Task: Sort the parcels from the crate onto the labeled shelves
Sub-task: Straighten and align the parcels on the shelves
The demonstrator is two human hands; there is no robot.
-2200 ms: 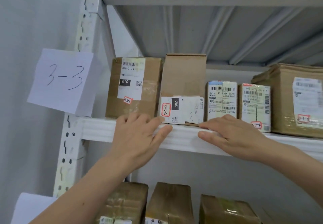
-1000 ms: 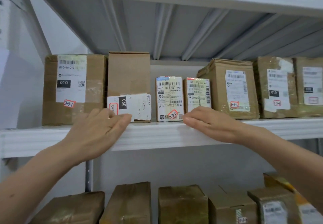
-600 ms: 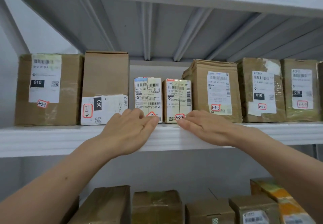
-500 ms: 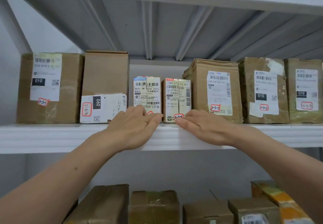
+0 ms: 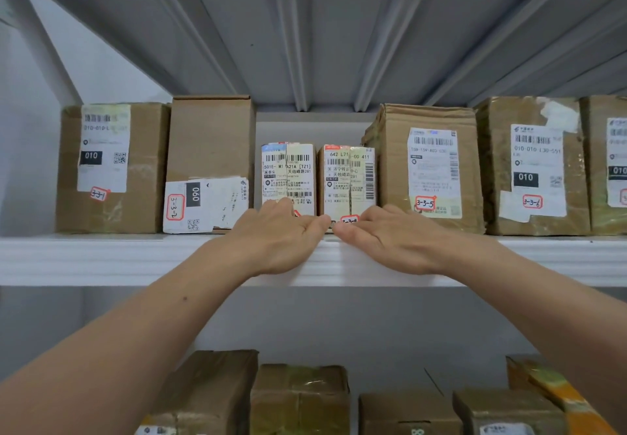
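Hands first: your left hand point(image 5: 278, 238) and right hand point(image 5: 390, 239) both lie released, fingers fairly straight and grasping nothing, palms over the front lip of the shelf point(image 5: 101, 258). Their fingertips touch the bases of the two small parcels in the middle of the row. Your left fingers are on the left small parcel point(image 5: 288, 173), hiding most of its red tag. Your right fingers are just beside the tag reading 3-3-4 on the right small parcel point(image 5: 347, 177). Your thumbs nearly meet.

A couple of seconds ago your left hand was at the tall box point(image 5: 210, 143) tagged 3-3-2 and your right hand was further off. Since then both have slid along the lip and closed in on this pair. That looks like squaring each parcel to the shelf edge in turn, so the placing here is probably done and you are tidying.

Both small parcels stand upright, long axis vertical, printed labels facing you, with a thin gap between them. They sit between the tall box and the 3-3-5 box point(image 5: 431, 163), which is crumpled at its upper left. Further out stand the 3-3-1 box point(image 5: 135, 170) and the 3-3-6 box point(image 5: 529, 163), so the tags run in order. The tall box's label is turned sideways. More taped parcels point(image 5: 298, 397) sit on the level below.
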